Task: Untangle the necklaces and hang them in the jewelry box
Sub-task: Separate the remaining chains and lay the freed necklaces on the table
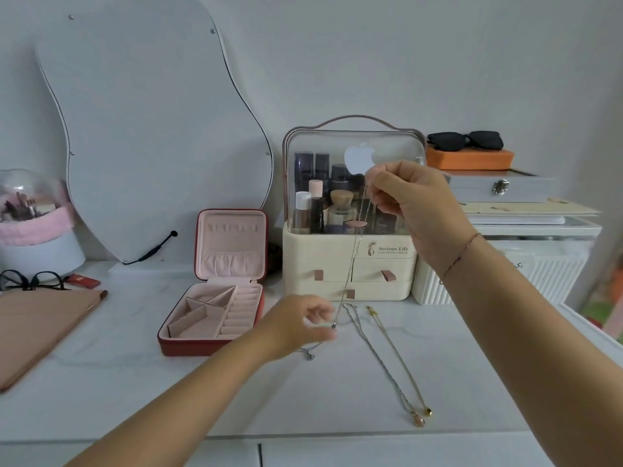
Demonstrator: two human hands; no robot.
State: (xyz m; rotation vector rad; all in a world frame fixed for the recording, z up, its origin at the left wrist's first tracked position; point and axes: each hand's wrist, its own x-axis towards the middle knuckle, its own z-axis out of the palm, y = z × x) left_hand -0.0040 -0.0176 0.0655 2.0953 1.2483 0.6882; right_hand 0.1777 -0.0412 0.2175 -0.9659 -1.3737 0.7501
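Your right hand [414,200] is raised in front of the clear-lidded cosmetics organizer [350,210], its fingers [377,183] pinched shut on the top of a thin silver necklace [350,261]. That chain hangs almost straight down, its long axis near vertical with a slight lean to your left, and its lower end sits just above the white surface [303,392] close to your left hand [300,323].

Your left hand is blurred, so you cannot tell for certain how far its fingers are spread. They look loosely curled near the chain's lower end, and whether they touch it is unclear. A small pendant [310,356] lies on the surface just below that hand.

2 more necklaces rest on the surface to your right of the hanging chain: a twisted silver chain [377,357] and a gold chain [401,358]. They lie side by side, running from near the organizer toward you, their pendants at the near end. They look already separated.

The red jewelry box [215,291] stands open to the left of both hands, its lid upright with a row of hooks [231,228] near the top. From your right hand, those hooks lie well to the left and at about the same height. The left hand is nearer the box, but the right holds the end that has to reach a hook, so the coming move is likely a leftward carry.
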